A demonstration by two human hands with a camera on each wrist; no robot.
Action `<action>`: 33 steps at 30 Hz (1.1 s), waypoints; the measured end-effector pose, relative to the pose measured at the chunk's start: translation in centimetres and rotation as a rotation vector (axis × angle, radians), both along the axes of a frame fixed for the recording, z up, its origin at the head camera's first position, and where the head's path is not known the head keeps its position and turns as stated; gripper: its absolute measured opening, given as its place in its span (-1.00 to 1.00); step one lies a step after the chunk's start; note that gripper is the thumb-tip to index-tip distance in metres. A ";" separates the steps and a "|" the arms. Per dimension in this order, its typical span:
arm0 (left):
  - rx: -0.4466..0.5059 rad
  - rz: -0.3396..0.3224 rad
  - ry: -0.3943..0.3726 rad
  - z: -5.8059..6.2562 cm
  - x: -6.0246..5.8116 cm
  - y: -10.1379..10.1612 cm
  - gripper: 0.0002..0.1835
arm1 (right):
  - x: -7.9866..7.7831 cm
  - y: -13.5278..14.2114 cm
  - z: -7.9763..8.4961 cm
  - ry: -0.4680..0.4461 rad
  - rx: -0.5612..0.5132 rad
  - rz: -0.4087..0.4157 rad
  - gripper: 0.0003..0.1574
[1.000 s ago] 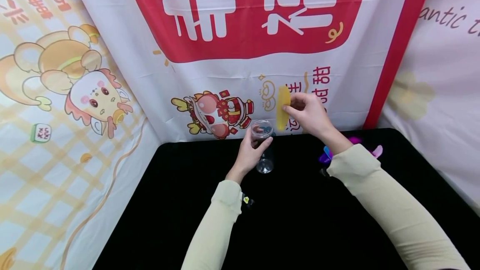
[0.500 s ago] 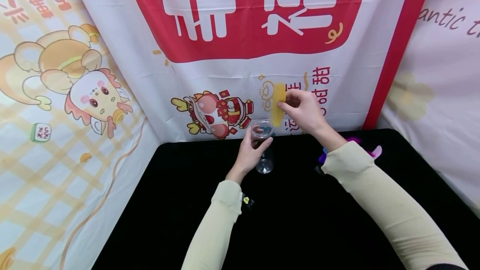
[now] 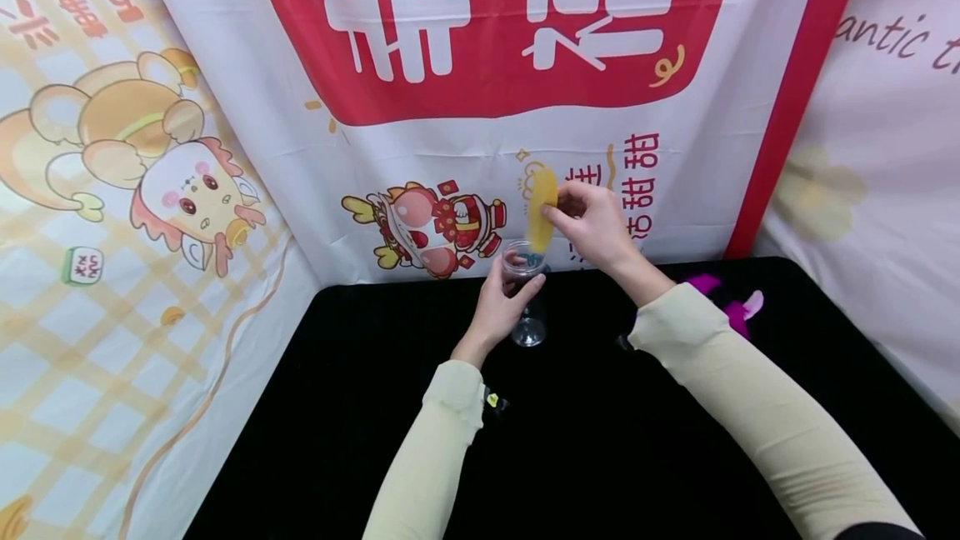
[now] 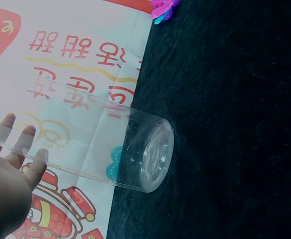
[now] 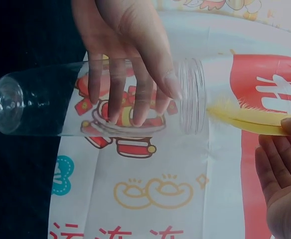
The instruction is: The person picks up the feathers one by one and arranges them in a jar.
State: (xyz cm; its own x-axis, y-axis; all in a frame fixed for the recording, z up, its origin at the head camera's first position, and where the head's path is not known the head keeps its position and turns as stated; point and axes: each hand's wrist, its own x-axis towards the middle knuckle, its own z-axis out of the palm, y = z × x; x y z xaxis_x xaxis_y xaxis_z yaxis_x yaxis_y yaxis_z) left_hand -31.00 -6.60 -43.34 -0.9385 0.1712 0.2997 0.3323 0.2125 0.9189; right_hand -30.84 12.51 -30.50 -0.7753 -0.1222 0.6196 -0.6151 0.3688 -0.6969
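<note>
A clear plastic jar (image 3: 529, 327) with a threaded, lidless mouth stands upright at the back of the black table. My left hand (image 3: 501, 307) grips it near the top, thumb on one side and fingers round the other. Inside the jar nothing shows in the left wrist view. My right hand (image 3: 596, 227) pinches a yellow feather (image 3: 542, 211) between thumb and fingers. In the right wrist view the downy end of the feather (image 5: 235, 117) is right at the jar's mouth; whether it touches the rim I cannot tell.
Purple and pink feathers (image 3: 738, 315) lie at the table's right, partly hidden behind my right forearm. A printed cloth wall (image 3: 450, 148) rises directly behind the black table (image 3: 360, 440). Other cloth walls flank both sides.
My right hand has moved left with the yellow feather, bringing its lower end over the jar's mouth. The left hand and the jar have stayed in place.
</note>
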 end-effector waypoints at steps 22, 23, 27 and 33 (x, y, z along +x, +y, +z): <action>0.019 -0.023 0.002 0.0 -0.2 -0.1 -0.33 | -0.3 -1.4 -0.6 -0.043 0.038 -0.016 -0.85; 0.016 -0.020 0.001 0.0 -0.1 -0.1 -0.33 | -0.3 -1.4 -0.7 -0.045 0.036 -0.011 -0.85; 0.007 -0.012 -0.003 0.0 0.0 -0.2 -0.29 | -0.4 -1.6 -1.2 -0.051 0.020 0.017 -0.87; 0.009 -0.021 -0.006 -0.1 -0.1 -0.2 -0.26 | -0.7 -1.8 -1.6 -0.042 0.011 0.044 -0.88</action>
